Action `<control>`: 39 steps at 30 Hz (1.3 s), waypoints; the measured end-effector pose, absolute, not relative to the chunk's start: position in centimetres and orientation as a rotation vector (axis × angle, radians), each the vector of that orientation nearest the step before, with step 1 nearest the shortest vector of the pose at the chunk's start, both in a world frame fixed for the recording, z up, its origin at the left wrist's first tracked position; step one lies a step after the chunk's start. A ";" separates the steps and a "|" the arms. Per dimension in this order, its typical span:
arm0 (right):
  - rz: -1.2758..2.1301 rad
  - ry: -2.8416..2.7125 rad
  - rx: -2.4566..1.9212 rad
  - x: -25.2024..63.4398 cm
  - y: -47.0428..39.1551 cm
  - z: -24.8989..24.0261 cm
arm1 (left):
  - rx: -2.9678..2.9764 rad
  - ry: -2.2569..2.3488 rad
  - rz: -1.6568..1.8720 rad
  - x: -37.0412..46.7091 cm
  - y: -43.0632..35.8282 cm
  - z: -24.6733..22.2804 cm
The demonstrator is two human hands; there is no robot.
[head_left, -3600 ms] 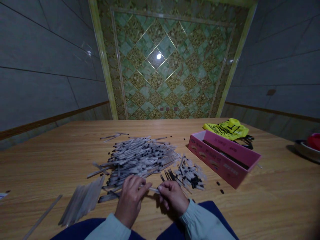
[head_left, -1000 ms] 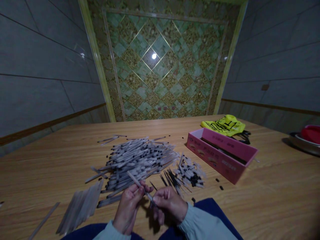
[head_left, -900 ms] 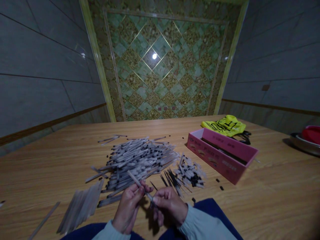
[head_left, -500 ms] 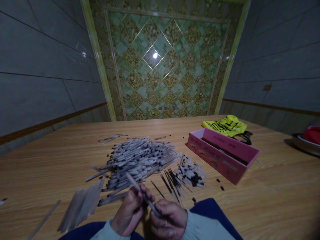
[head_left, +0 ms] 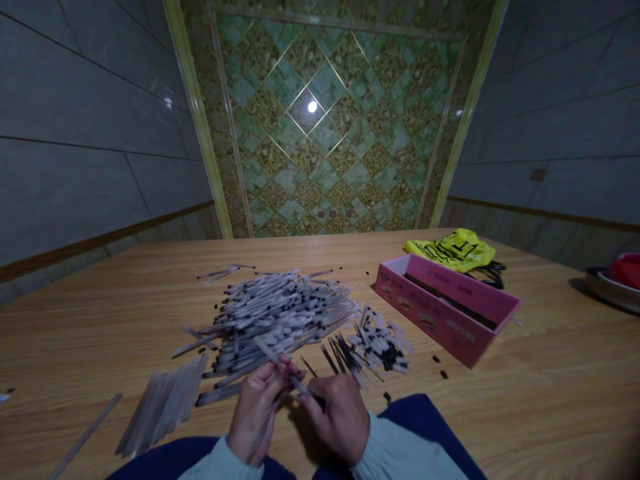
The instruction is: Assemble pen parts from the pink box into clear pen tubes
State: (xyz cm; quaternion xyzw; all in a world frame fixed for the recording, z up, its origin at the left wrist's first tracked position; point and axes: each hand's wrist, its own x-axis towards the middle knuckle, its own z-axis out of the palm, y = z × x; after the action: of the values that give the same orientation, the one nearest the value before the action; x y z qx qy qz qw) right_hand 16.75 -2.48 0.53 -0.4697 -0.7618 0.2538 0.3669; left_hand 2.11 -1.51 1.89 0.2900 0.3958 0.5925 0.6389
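My left hand (head_left: 261,407) is closed around the middle of a slim, whitish pen (head_left: 267,349), whose far end points up and away from me. At the near end of that pen, my right hand (head_left: 341,415) is closed with thumb and bent fingers; that end is partly hidden. Just beyond my hands spreads a large heap of similar pens (head_left: 280,310) with black ends. Right of the heap lie thin black refills (head_left: 344,353) and a pile of small whitish and black caps (head_left: 383,340). Clear pen tubes (head_left: 163,403) lie side by side at the left.
An open pink box (head_left: 430,310) stands on the wooden table (head_left: 550,393) at the right, with a yellow bag (head_left: 453,249) behind it. A bowl with something red (head_left: 625,270) sits at the right edge. A single tube (head_left: 87,433) lies at the front left.
My right hand has turned over, its back now facing up, and has risen slightly along the pen. My left hand keeps its hold on the pen.
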 end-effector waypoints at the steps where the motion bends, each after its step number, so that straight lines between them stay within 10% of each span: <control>1: 0.499 -1.981 -1.247 16.7 -2.7 0.6 | 0.654 0.913 1.365 2.2 -1.5 1.9; 4: 0.555 -1.877 -1.244 16.2 -3.0 0.5 | 0.625 0.864 1.410 2.2 -1.6 2.0; 9: 1.937 -1.226 -0.708 15.4 -2.7 0.0 | 0.539 0.684 1.392 1.8 -1.8 2.2; 13: 2.356 -0.905 -0.374 15.8 -2.6 -0.3 | 0.571 0.645 1.343 1.8 -1.9 2.3; 28: 0.408 -1.905 -1.198 16.4 -2.8 0.1 | 0.497 0.896 1.393 2.5 -1.2 1.6; 35: 2.152 -1.088 -0.514 15.2 -3.3 0.3 | 0.559 0.623 1.305 1.9 -1.9 2.3; 39: 2.468 -0.858 -0.083 15.4 -3.4 -0.2 | 0.573 0.516 1.238 2.0 -2.5 2.4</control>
State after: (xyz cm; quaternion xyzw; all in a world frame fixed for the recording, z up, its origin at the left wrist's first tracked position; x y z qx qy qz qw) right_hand 15.35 -3.44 -0.17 -0.0307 -0.3170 0.9114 0.2605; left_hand 1.96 -2.48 2.39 0.2619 0.2356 0.5657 0.7456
